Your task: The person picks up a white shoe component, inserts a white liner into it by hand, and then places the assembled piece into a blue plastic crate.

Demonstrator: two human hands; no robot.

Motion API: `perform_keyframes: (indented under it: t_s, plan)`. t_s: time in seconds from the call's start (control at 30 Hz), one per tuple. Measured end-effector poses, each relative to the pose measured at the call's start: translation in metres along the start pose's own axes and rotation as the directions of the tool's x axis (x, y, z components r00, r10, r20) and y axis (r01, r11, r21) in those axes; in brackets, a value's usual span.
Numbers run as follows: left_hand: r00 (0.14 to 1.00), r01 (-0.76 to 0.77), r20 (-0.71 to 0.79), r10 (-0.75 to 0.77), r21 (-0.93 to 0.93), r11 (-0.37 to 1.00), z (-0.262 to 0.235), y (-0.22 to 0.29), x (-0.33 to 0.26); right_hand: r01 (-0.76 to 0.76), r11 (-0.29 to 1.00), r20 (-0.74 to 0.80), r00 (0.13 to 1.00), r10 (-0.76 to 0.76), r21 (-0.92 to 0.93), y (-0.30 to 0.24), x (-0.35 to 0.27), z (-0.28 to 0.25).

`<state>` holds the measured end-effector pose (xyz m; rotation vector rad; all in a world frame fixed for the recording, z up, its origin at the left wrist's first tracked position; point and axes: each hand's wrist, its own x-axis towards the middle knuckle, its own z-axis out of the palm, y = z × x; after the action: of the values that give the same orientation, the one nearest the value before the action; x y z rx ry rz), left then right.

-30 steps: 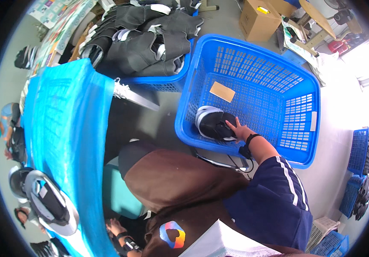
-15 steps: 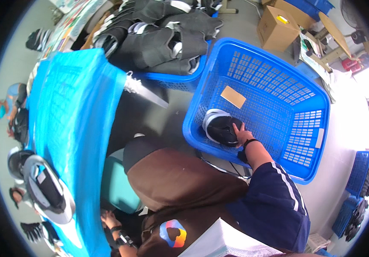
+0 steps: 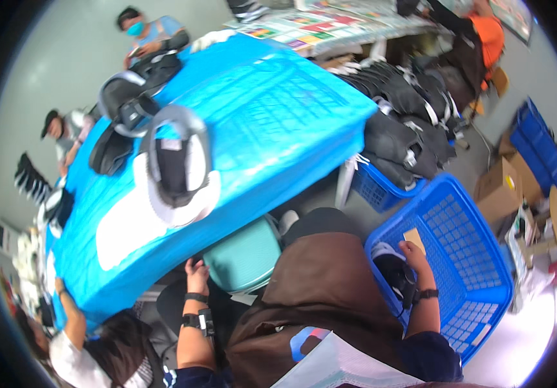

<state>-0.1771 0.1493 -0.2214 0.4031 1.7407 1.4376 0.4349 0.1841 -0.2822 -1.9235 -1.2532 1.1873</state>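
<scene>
My right hand (image 3: 414,256) is inside the blue plastic basket (image 3: 485,252), beside a black fabric piece with light grey edging (image 3: 391,270). Its fingers look stretched out, near a tan cardboard piece (image 3: 414,240), and I see no grip on either. Below the table edge, next to a teal box-like seat (image 3: 245,255), my left hand (image 3: 196,273) has its fingers apart and holds nothing. On the blue-covered table (image 3: 272,136) lies a grey-rimmed piece with a black inside (image 3: 173,158). Another black and grey piece (image 3: 126,107) is behind it.
A second blue basket (image 3: 382,187) is heaped with black fabric pieces (image 3: 407,142). Cardboard boxes (image 3: 501,187) stand at the right. Across the table sits a masked person (image 3: 155,35); another person's arm (image 3: 71,310) reaches the table at the lower left.
My view has swung left, bringing more of the table into sight. My left hand shows more fully; my right hand remains in the basket, its fingers now nearer the cardboard.
</scene>
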Motion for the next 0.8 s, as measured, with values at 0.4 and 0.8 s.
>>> perform_keyframes:
  t_s: [0.4, 0.8]
  plan:
    - [0.884, -0.298, 0.392, 0.254, 0.055, 0.953, -0.002, 0.006, -0.024, 0.478, 0.338, -0.11, 0.443, -0.89, -0.811, -0.25, -0.124, 0.05]
    - [0.682, -0.64, 0.233, 0.694, -0.269, 0.72, 0.025, 0.103, -0.087, 0.733, 0.4, 0.144, 0.556, -0.819, -0.55, -0.186, -0.095, 0.116]
